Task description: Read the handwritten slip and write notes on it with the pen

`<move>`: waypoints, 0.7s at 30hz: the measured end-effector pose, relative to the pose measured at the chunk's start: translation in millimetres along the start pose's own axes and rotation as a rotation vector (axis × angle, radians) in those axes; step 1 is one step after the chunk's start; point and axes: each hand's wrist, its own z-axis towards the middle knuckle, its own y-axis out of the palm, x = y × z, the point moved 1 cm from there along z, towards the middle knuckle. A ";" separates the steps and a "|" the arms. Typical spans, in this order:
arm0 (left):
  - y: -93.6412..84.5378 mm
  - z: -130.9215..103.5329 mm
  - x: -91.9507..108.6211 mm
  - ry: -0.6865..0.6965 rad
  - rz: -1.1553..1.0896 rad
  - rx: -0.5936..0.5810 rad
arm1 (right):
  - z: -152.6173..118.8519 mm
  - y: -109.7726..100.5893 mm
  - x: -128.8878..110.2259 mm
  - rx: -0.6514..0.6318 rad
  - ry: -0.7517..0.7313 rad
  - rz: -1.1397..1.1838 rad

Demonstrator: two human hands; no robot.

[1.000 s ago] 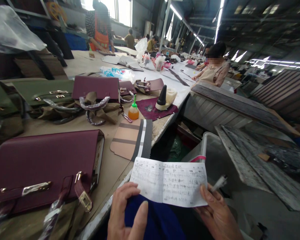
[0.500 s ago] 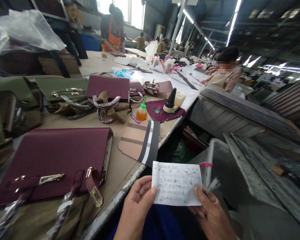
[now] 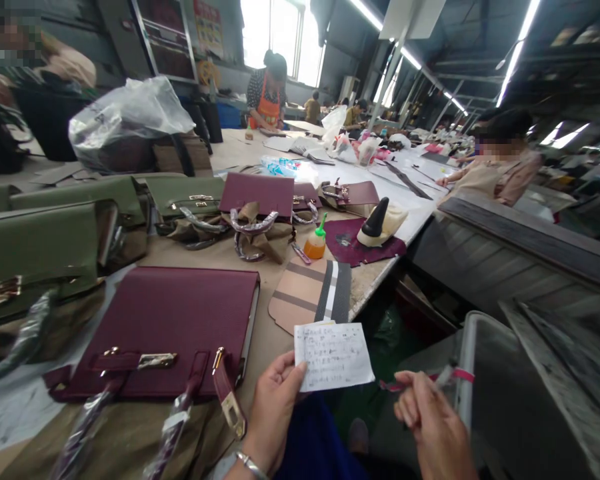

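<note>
My left hand (image 3: 275, 400) pinches a small white sheet of paper (image 3: 333, 360) at its left edge; rows of handwriting cover it. To its right, my right hand (image 3: 430, 413) is closed, with its fingers on a thin pink strip (image 3: 391, 386). That strip shows on both sides of the fingers, and its right end lies at the rim of a grey bin (image 3: 473, 353). Left of the paper, a burgundy handbag (image 3: 180, 320) lies on the table with plastic-wrapped handles and gold hardware.
Beyond the paper lie a striped tan panel (image 3: 300, 293), a bottle of orange liquid (image 3: 315, 245) and a black-handled tool (image 3: 377, 220) on a burgundy scrap. Green bags (image 3: 35, 247) line the left. Dark boards (image 3: 545, 360) lean at the right. People work farther back.
My right hand has let go of the paper and moved right to the pink strip. The paper stays in my left hand. The view has turned left.
</note>
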 end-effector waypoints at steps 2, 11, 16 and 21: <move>-3.4 3.7 4.7 0.015 -0.009 0.006 | 3.7 -1.5 -5.6 -0.021 -0.007 -0.006; -19.2 16.0 12.2 -0.027 -0.022 -0.005 | -5.3 48.5 -12.2 -0.274 -0.098 -0.156; -25.3 21.2 13.4 -0.031 -0.036 0.012 | -9.5 68.1 -2.4 -0.389 -0.073 -0.115; -23.0 20.7 15.9 -0.067 -0.057 0.041 | -10.2 76.0 0.3 -0.389 -0.080 -0.103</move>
